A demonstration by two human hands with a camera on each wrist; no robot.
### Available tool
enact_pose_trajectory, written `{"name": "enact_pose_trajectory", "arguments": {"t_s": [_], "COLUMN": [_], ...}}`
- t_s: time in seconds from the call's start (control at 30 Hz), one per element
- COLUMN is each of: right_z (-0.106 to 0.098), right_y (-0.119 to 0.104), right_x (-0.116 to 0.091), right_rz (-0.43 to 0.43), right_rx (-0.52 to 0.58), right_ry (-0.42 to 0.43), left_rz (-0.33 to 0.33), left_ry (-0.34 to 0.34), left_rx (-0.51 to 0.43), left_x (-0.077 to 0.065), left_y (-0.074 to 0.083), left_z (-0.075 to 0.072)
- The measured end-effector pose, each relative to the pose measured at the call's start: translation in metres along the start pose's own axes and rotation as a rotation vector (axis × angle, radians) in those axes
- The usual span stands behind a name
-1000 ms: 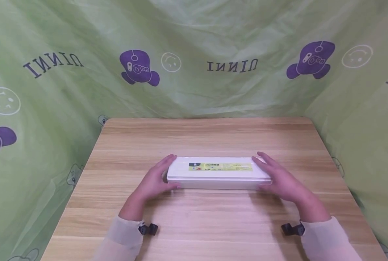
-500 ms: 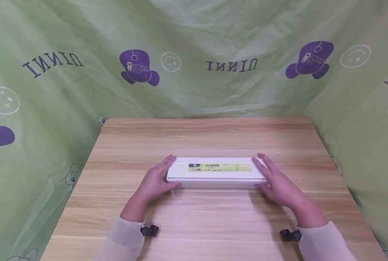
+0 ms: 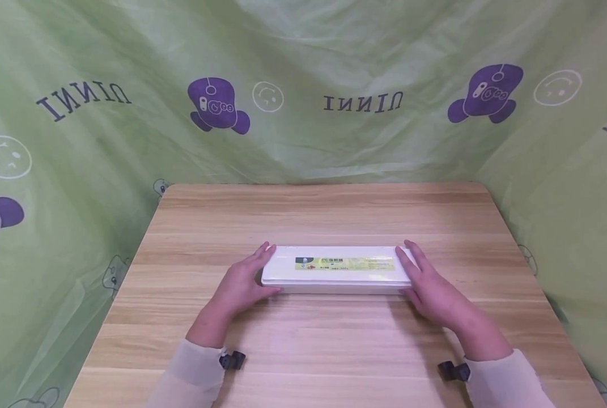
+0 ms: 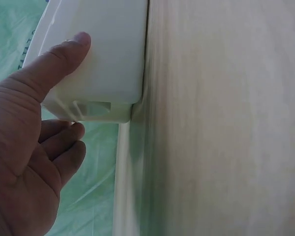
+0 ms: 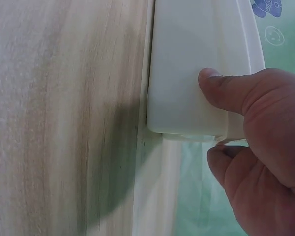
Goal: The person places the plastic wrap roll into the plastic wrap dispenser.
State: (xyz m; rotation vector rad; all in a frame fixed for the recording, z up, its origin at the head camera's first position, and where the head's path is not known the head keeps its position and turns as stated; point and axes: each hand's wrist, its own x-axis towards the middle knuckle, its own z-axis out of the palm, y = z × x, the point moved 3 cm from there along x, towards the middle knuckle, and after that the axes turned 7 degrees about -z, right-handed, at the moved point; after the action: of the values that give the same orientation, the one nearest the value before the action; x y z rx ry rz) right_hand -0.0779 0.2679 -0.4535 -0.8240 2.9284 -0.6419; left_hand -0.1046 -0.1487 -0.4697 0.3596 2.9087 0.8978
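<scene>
A long white cling film box (image 3: pixel 354 276) lies crosswise on the wooden table, a yellow-green label (image 3: pixel 344 263) on its lid. My left hand (image 3: pixel 242 283) grips its left end. In the left wrist view the left thumb (image 4: pixel 64 59) presses the near side wall, while several fingers curl at the end face below a small cut-out. The right hand (image 3: pixel 436 289) holds the other end, its index and middle fingers along the lid's right edge. Seen from the right wrist, the right thumb (image 5: pixel 226 88) lies against the near wall and the curled fingers reach the end face.
The light wood table (image 3: pixel 323 351) extends around the box on all sides. Behind and beside it hangs a green curtain (image 3: pixel 303 147) with purple figures and smiley faces. A small black camera (image 3: pixel 233 360) sits at the left cuff, another black camera (image 3: pixel 453 371) at the right.
My right hand has shifted slightly left and its wrist nearer to me. The lid's front edge shows a little lower in the head view. The left hand has hardly moved.
</scene>
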Motion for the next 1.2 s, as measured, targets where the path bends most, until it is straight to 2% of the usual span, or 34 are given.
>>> {"name": "enact_pose_trajectory", "arguments": {"t_s": [0.13, 0.3, 0.67, 0.9, 1.0, 1.1, 1.2], "right_z": [0.000, 0.000, -0.002, 0.002, 0.000, -0.011, -0.026], "right_y": [-0.002, -0.002, 0.010, 0.011, 0.010, 0.010, 0.010], "right_x": [0.004, 0.015, 0.040, 0.045, 0.040, 0.034, 0.030], "right_rz": [0.016, 0.033, 0.052, 0.098, 0.107, 0.098, 0.093], "right_rx": [0.015, 0.020, -0.045, -0.012, 0.031, 0.073, 0.100], "right_ry": [-0.021, -0.049, -0.034, -0.030, 0.003, 0.086, 0.172], "left_rz": [-0.009, -0.050, -0.118, -0.128, -0.113, -0.087, -0.057], "left_ry": [0.003, 0.011, 0.023, 0.014, -0.017, -0.041, -0.020], "left_rx": [0.008, 0.009, -0.007, -0.001, -0.012, -0.029, -0.025], "left_x": [0.003, 0.011, 0.026, 0.030, 0.028, 0.025, 0.024], "left_y": [-0.001, -0.006, -0.010, -0.012, -0.015, -0.016, -0.014], "left_z": [-0.003, -0.004, -0.005, -0.007, -0.006, -0.007, -0.013]}}
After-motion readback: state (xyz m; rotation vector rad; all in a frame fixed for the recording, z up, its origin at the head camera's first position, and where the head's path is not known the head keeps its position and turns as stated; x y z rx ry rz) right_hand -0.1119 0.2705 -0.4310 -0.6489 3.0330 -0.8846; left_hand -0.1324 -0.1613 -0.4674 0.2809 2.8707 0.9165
